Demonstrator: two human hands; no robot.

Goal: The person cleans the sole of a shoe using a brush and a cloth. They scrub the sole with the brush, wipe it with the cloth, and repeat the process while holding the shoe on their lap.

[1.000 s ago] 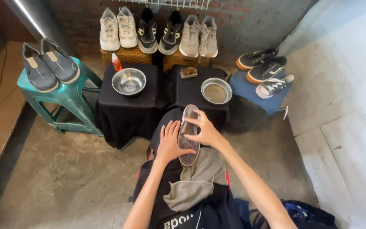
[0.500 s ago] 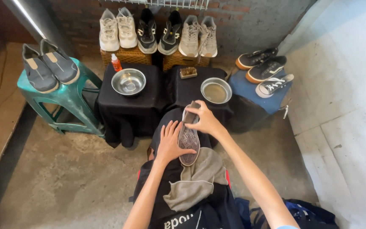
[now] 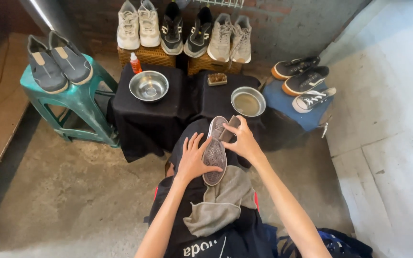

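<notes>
A grey shoe [image 3: 214,157] lies sole-up on my lap, with its toe pointing away from me. My left hand [image 3: 191,161] lies flat along the shoe's left side and steadies it. My right hand [image 3: 245,142] grips a small dark scrubbing block [image 3: 230,127] and presses it against the toe end of the sole. A grey cloth [image 3: 221,205] is spread over my thighs under the shoe's heel.
Two black-draped stands ahead hold an empty steel bowl [image 3: 149,86], an orange bottle [image 3: 135,63], a brush [image 3: 217,79] and a bowl of murky water [image 3: 248,101]. Grey shoes sit on a green stool [image 3: 80,98] at left. Sneakers line the back wall and a blue stool [image 3: 283,102].
My right hand has slid from the shoe's right side up to the toe end of the sole. The left hand has stayed on the shoe.
</notes>
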